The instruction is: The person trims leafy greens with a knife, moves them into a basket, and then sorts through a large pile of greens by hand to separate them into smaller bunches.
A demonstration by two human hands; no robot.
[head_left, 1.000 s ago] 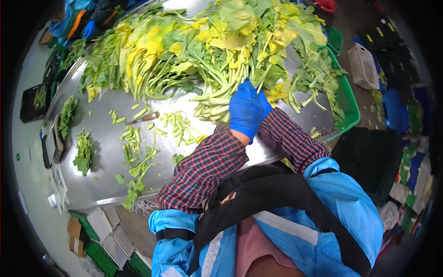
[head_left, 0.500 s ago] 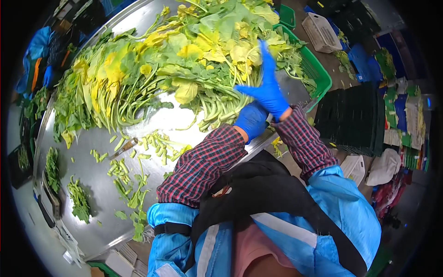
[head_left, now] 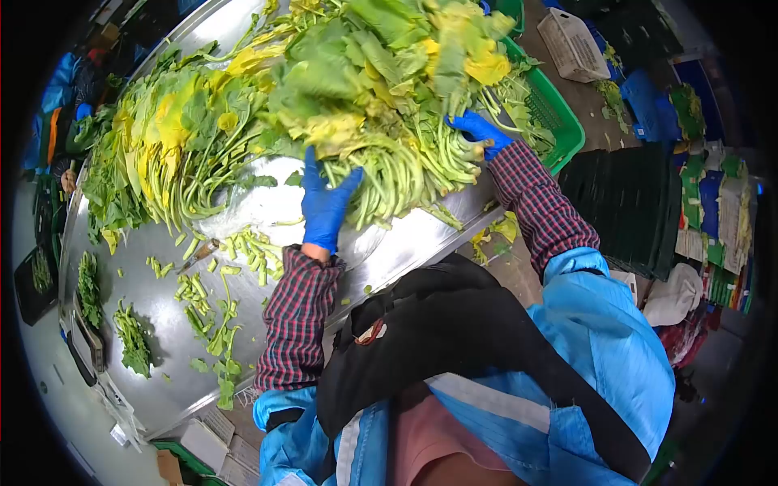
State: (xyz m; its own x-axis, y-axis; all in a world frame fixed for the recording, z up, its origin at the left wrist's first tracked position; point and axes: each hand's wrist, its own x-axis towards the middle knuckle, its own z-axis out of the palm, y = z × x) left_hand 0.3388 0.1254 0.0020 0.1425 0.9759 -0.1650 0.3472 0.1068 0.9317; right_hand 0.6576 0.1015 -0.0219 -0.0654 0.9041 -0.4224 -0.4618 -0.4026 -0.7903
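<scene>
A large heap of leafy greens (head_left: 348,89), some leaves yellowed, covers the far part of the metal table, with a bunch of cut stems (head_left: 397,182) facing me. My left hand (head_left: 328,204), in a blue glove, is at the left side of this bunch, fingers and thumb spread apart. On the opposite side, my right hand (head_left: 484,134), also gloved in blue, is against the stems with its fingers stretched toward the leaves. Several leaves above are smeared by motion. Cut stem pieces (head_left: 258,251) and a small knife (head_left: 203,251) lie left of my left hand.
The metal table (head_left: 174,316) has a raised edge. Two small bunches of greens (head_left: 131,338) lie at its left. A green crate (head_left: 559,117) stands against its right side, with dark stacked crates (head_left: 620,206) and a white crate (head_left: 571,47) beyond.
My hands have moved apart: the left went leftward along the stems, the right came down to the bunch's right side. The leaves between them have shifted, and the view has moved slightly.
</scene>
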